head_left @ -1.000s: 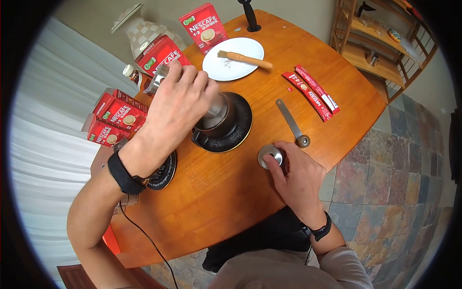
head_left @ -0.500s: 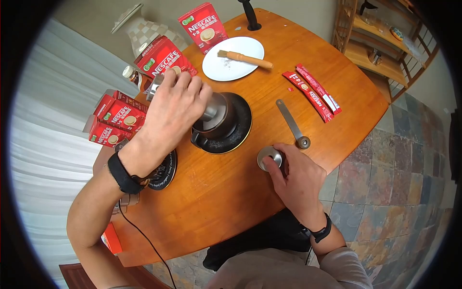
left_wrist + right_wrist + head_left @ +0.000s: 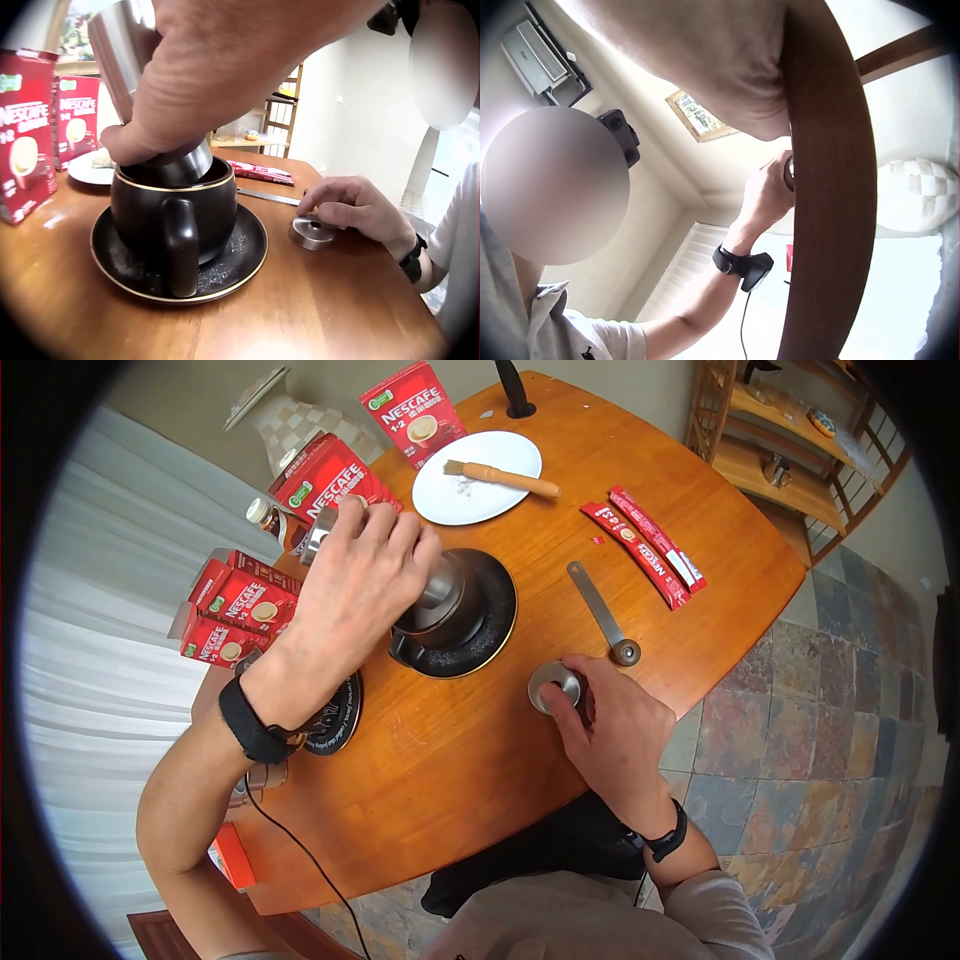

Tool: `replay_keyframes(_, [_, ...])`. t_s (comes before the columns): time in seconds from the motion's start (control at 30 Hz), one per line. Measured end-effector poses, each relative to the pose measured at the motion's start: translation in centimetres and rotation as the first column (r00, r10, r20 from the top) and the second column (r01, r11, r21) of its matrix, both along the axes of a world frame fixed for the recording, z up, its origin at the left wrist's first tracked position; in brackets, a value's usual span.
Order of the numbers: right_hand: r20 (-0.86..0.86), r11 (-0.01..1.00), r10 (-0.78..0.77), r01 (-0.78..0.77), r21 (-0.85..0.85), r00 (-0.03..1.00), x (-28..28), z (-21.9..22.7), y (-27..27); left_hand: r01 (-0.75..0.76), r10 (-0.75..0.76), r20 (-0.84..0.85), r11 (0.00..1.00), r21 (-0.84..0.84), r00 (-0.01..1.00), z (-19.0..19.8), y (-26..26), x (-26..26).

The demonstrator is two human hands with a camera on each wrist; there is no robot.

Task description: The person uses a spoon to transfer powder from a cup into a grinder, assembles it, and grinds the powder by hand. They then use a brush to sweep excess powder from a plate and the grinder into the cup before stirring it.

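My left hand (image 3: 362, 585) grips a silver metal cylinder (image 3: 123, 56), tilted with its lower end in the mouth of a black cup (image 3: 174, 217). That cup stands on a black gold-rimmed saucer (image 3: 217, 289) dusted with light powder. My right hand (image 3: 625, 730) rests at the table's near right, thumb and fingers around a round metal lid (image 3: 548, 682) with a dark hole in its top. Just beyond that hand lies a metal measuring spoon (image 3: 596, 604).
Red boxes (image 3: 413, 415) and a bottle (image 3: 268, 515) stand at the back left. A wooden-handled brush (image 3: 505, 478) lies on a white plate (image 3: 450, 505). Two red sachets (image 3: 640, 552) lie to the right. A cable (image 3: 305, 852) hangs over the near left edge.
The head view has shifted slightly, moving the table items a little left in the picture. Both hands keep their holds, and the cylinder stays tilted over the cup.
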State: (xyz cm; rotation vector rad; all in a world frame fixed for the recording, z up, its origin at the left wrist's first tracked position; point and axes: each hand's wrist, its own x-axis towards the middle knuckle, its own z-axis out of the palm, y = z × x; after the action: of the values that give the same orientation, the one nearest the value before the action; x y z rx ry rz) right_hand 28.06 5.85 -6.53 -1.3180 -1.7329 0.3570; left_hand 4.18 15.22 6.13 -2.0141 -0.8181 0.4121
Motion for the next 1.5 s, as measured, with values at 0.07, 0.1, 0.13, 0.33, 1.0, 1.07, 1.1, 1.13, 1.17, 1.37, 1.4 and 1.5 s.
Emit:
replay_keyframes(0.07, [0.001, 1.0, -0.001, 0.001, 0.003, 1.0, 0.0, 0.1, 0.0, -0.005, 0.005, -0.028, 1.0, -0.012, 1.0, -0.1, -0.3, 0.0])
replay_keyframes(0.1, [0.002, 1.0, -0.003, 0.003, 0.007, 1.0, 0.1, 0.1, 0.0, -0.006, 0.006, -0.011, 1.0, -0.008, 1.0, 0.1, -0.3, 0.0])
replay_keyframes(0.13, [0.002, 1.0, -0.004, 0.004, 0.009, 1.0, 0.0, 0.0, 0.0, -0.009, 0.009, 0.006, 1.0, -0.005, 1.0, 0.4, -0.3, 0.0])
replay_keyframes(0.33, [-0.008, 1.0, -0.004, 0.004, 0.02, 1.0, -0.1, -0.3, 0.1, -0.029, 0.029, 0.01, 0.999, -0.018, 1.0, 0.2, -0.6, -0.8])
replay_keyframes(1.0, [0.044, 1.0, -0.008, 0.008, 0.006, 0.999, -0.1, 0.1, 0.0, 0.01, -0.007, 0.104, 1.0, -0.025, 0.995, 0.1, -0.7, -1.1])
replay_keyframes(1.07, [0.042, 1.0, -0.01, 0.009, 0.005, 0.999, -0.1, 0.1, 0.0, 0.029, -0.026, 0.136, 0.999, -0.018, 0.99, 0.4, -0.6, -1.1])
replay_keyframes(1.1, [0.043, 1.0, -0.011, 0.011, 0.005, 0.999, -0.1, 0.0, 0.0, 0.031, -0.029, 0.14, 0.999, -0.018, 0.99, 0.5, -0.5, -1.1])
replay_keyframes(1.13, [0.043, 1.0, -0.012, 0.012, 0.006, 0.999, -0.1, 0.0, 0.0, 0.032, -0.03, 0.144, 0.999, -0.017, 0.989, 0.6, -0.5, -1.1])
replay_keyframes(1.17, [0.043, 1.0, -0.01, 0.01, 0.003, 0.999, -0.1, 0.0, 0.0, 0.032, -0.029, 0.147, 0.999, -0.017, 0.989, 0.7, -0.6, -1.1])
replay_keyframes(1.37, [0.045, 1.0, -0.008, 0.007, 0.01, 0.999, -0.1, 0.0, 0.0, -0.047, 0.054, 0.133, 0.997, -0.054, 0.99, 0.5, -1.1, -0.6])
replay_keyframes(1.4, [0.045, 1.0, -0.009, 0.008, 0.006, 0.999, -0.1, 0.0, 0.0, -0.037, 0.043, 0.128, 0.998, -0.045, 0.991, 0.6, -1.1, -0.5])
replay_keyframes(1.5, [0.049, 1.0, -0.013, 0.014, -0.004, 0.999, 0.0, 0.2, -0.2, -0.025, 0.028, 0.125, 0.999, -0.031, 0.992, 0.6, -1.0, -0.4])
